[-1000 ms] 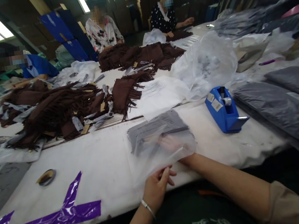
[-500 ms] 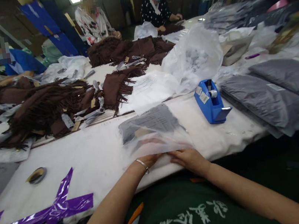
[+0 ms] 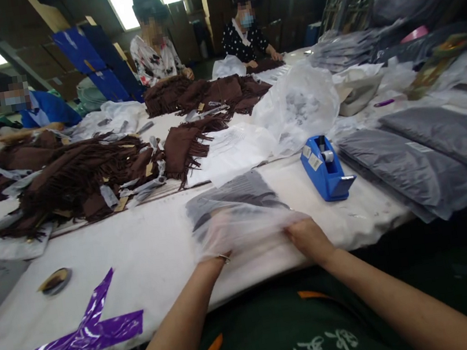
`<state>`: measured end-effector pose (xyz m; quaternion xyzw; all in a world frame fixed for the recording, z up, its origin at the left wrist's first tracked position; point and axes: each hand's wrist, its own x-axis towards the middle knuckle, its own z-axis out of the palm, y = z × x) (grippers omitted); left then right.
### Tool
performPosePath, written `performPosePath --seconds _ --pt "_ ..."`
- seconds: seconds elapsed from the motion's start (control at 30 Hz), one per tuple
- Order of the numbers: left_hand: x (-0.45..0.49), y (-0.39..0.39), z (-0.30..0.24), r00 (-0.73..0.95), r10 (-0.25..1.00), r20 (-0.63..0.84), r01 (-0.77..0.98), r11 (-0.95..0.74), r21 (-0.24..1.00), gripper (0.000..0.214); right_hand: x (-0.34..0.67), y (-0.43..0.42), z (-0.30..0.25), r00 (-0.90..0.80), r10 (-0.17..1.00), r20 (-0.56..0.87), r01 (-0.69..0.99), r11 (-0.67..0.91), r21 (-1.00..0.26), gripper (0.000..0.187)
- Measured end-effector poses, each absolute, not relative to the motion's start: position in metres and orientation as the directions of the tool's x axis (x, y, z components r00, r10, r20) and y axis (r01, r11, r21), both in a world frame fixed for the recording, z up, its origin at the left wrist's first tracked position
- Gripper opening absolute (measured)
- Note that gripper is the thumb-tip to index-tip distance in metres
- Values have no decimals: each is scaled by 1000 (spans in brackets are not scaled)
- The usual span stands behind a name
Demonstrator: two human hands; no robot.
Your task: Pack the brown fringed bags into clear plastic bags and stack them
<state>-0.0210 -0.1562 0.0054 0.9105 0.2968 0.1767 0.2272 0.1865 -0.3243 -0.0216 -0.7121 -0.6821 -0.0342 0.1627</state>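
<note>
A translucent plastic bag (image 3: 257, 218) lies on the white-covered table in front of me, with a dark grey flat piece (image 3: 242, 188) showing in its far part. My left hand (image 3: 219, 229) reaches under the near layer of plastic, seemingly inside the bag; its fingers are veiled and smeared. At the bag's near right corner, my right hand (image 3: 306, 237) is closed on the plastic edge, pulling it taut. A blue tape dispenser (image 3: 324, 170) stands to the right of the bag.
Brown fringed scarves (image 3: 79, 169) with tags cover the far left. Grey packed bags (image 3: 416, 165) lie at right, and a big clear bag (image 3: 301, 100) sits behind the dispenser. A tape roll (image 3: 55, 282) and purple tape (image 3: 86, 334) are at left. Several people (image 3: 156, 52) work across the table.
My left hand has gone from the bag's near edge to beneath its plastic. My right hand has shifted right and up, drawing the bag's edge with it. The view has tilted up slightly.
</note>
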Motion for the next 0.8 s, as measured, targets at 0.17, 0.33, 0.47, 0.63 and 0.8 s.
performPosePath --seconds 0.17,0.33,0.47,0.63,0.8 --pt "-20 -148 21 832 536 146 417 -777 472 35 208 -318 -4 -157 970 186 953 198 -229 25" --pt "-22 -165 -12 816 545 193 467 -818 336 33 189 -342 -15 -204 954 219 953 245 -180 26" --pt "-19 -169 -36 798 556 233 518 -830 208 28 169 -365 -32 -172 935 309 955 236 -182 35" --pt "-30 -173 -27 862 430 269 398 -902 166 31 173 -381 -36 -117 934 337 942 212 -260 34" --pt "-44 -177 -36 859 451 241 430 -892 139 56 187 -386 -35 -110 937 330 934 211 -288 30"
